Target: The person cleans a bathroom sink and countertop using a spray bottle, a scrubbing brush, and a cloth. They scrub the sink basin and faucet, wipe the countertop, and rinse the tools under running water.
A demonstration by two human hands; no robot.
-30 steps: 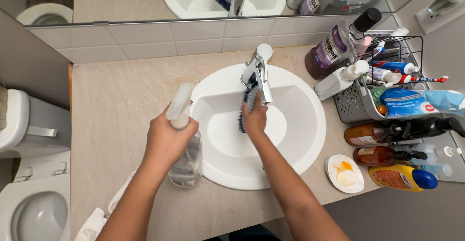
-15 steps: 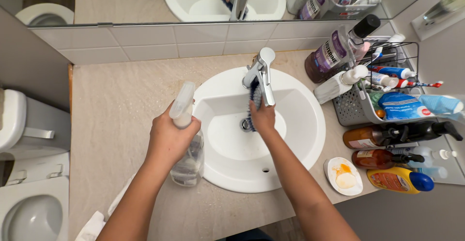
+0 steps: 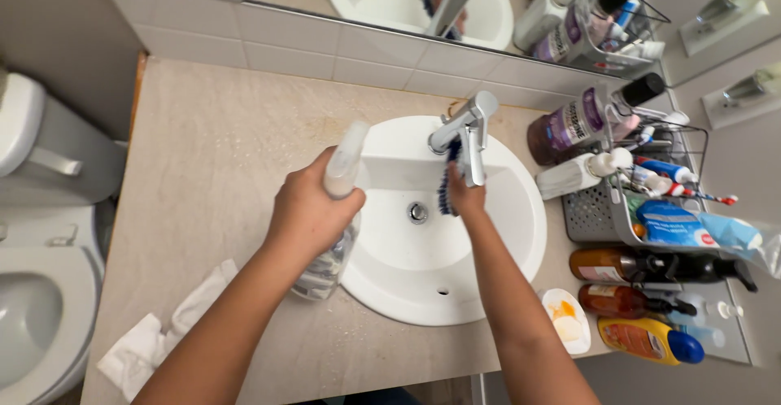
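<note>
Currently the right hand [image 3: 465, 198] clamps the blue-bristled scrub brush [image 3: 447, 185] upright beneath the faucet [image 3: 468, 128]; the left hand [image 3: 313, 210] grips the clear spray bottle [image 3: 332, 234].

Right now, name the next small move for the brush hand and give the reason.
Probably draw the brush down toward the drain: the right hand holds its bristles high under the faucet, while the left hand only grips the spray bottle.

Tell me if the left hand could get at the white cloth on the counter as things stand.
Probably not without letting go first: the left hand is wrapped around a clear spray bottle. The white cloth lies bare on the counter beside that forearm, with nothing over it.
</note>
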